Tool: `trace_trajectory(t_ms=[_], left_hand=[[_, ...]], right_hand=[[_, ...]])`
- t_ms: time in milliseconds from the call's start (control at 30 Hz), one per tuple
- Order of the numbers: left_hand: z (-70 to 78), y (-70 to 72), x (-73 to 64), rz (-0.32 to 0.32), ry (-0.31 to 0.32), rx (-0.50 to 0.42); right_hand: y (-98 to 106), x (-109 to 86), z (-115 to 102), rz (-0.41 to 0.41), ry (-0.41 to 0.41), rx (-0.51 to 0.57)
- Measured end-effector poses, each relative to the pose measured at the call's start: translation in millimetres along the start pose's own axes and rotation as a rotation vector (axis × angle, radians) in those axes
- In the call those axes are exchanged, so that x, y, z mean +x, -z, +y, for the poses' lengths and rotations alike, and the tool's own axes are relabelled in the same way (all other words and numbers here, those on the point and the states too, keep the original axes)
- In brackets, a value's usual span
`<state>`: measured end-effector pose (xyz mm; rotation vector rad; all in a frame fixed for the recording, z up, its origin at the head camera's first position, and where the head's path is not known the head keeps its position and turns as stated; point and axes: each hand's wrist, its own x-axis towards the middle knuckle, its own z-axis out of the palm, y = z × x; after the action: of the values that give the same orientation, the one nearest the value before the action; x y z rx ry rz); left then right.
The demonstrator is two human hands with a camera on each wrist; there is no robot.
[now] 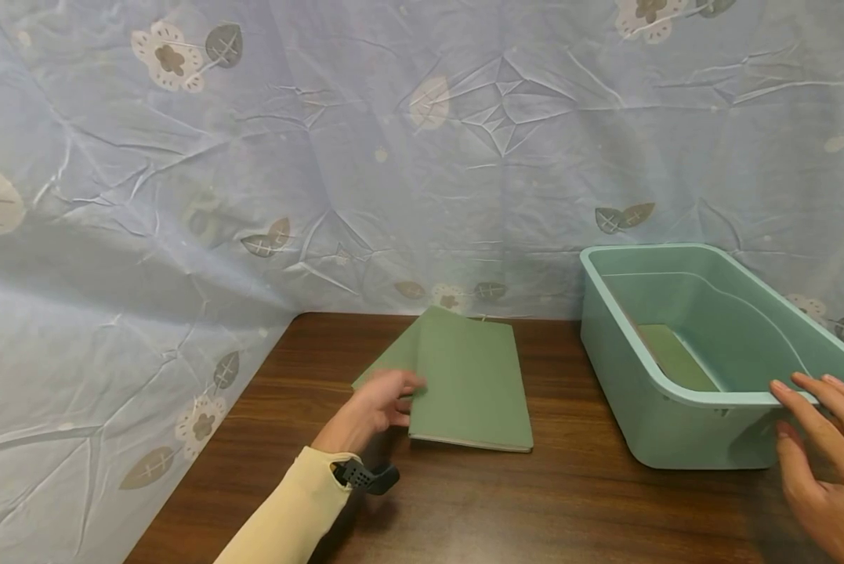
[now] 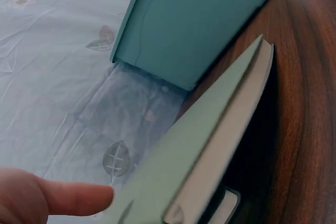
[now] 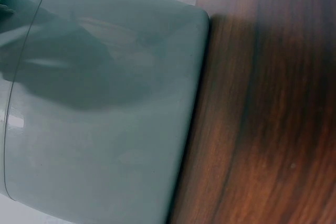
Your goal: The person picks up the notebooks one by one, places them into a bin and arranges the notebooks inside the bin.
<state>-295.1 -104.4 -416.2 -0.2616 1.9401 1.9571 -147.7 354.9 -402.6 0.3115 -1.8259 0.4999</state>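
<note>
A sage-green notebook lies slantwise over a second green notebook on the wooden table. At its left edge is my left hand, slightly blurred, with the thumb over the cover and the other fingers low beside the edge. The left wrist view shows the thumb close against the cover, with the pale page edges and a dark gap below them. Straight fingers of my right hand rest on the front rim of a teal plastic bin, thumb near its outer wall. Something flat and green lies inside the bin.
Behind the table hangs a crinkled, pale curtain with flower and leaf prints, which also runs down the left side. The bin's near wall fills much of the right wrist view. A dark watch is on my left wrist.
</note>
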Motion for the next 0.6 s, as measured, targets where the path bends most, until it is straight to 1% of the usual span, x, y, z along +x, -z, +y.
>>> trace_trajectory(t_ms=[133, 333, 500, 600], left_hand=[[-2.5, -1.4, 1.0, -0.004, -0.024, 0.027], [-1.2, -2.2, 1.9, -0.022, -0.017, 0.035], [-0.9, -2.4, 2.9, -0.085, -0.035, -0.002], [0.2, -2.7, 3.0, -0.124, -0.039, -0.017]], right_hand=[[-0.8, 2.3, -4.1, 0.023, 0.006, 0.023], [-0.7, 2.8, -3.7, 0.021, -0.004, 0.032], [-0.6, 1.1, -0.6, 0.012, 0.0, 0.01], [-0.9, 0.9, -1.5, 0.019, -0.003, 0.022]])
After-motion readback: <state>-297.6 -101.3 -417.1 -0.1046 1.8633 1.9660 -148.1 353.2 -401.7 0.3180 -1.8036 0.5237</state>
